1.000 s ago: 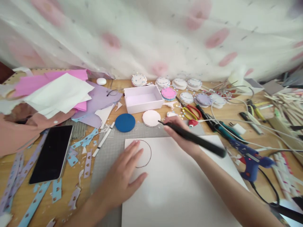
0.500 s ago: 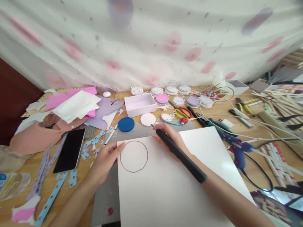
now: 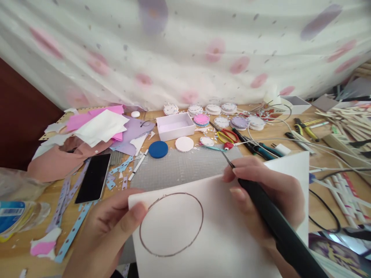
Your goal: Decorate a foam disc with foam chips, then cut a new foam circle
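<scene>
My left hand (image 3: 108, 231) pinches the near-left corner of a white sheet (image 3: 226, 247), thumb on top and fingers underneath. Beside that thumb, a dark circle outline (image 3: 171, 253) is drawn on the sheet. My right hand (image 3: 269, 197) is closed round a black craft knife (image 3: 269, 212) with a thin pointed metal tip. The tip points up and away, past the sheet's far edge. The right fingers rest at or just over that edge; exact contact I cannot tell. Beyond the sheet lie a blue disc (image 3: 158, 149) and a pale pink disc (image 3: 184, 144) on a grey cutting mat (image 3: 171, 166).
A white box (image 3: 176, 133) and several decorated round pieces (image 3: 213, 109) line the back near the curtain. Left are a phone (image 3: 93, 178), foam scraps (image 3: 101, 127) and a bottle (image 3: 14, 216). Scissors (image 3: 227, 136), cables, pliers (image 3: 306, 129) and markers (image 3: 342, 200) sit to the right.
The sheet has been lifted and tilted closer to me, so the circle looks larger. Both hands came nearer with it, and my right hand with the knife shifted rightward.
</scene>
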`<state>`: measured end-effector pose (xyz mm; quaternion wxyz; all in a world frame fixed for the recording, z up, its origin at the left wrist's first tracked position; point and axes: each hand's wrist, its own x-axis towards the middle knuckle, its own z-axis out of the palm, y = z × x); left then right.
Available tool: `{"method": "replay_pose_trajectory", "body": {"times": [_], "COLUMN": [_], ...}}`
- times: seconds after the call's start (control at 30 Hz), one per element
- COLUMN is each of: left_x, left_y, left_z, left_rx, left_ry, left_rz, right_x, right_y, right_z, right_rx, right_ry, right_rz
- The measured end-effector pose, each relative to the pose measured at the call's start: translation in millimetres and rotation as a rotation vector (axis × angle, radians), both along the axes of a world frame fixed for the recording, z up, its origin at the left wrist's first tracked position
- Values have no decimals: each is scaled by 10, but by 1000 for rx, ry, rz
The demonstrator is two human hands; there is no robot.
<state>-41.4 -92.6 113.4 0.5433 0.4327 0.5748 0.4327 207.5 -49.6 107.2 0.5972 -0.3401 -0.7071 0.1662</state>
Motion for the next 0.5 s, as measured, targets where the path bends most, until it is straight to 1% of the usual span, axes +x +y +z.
{"method": "replay_pose_trajectory", "body": {"times": [0.07, 0.13, 0.2, 0.27, 0.33, 0.4, 0.5], "left_x": [-7, -4, 13, 33, 44, 41, 19], "left_y": [5, 17, 29, 38, 43, 48, 68], "left_z": [-27, -30, -5, 29, 44, 19, -81], "left_rx": [15, 51, 111, 182, 233, 257, 210], "left_ry": [72, 182, 318, 409, 427, 402, 346], "left_rz": [-12, -67, -119, -145, -161, -177, -128], "right_x": [-8, -12, -6, 2, 0, -16, -45], "right_y": [8, 18, 31, 49, 73, 103, 153], "right_z": [-18, -35, -57, -89, -130, -175, -231], "right_rx": [-3, -6, -16, -34, -61, -81, -108], "right_ry": [0, 10, 23, 17, 14, 37, 29], "right_rz": [-12, -39, -71, -82, -92, -121, -147]}}
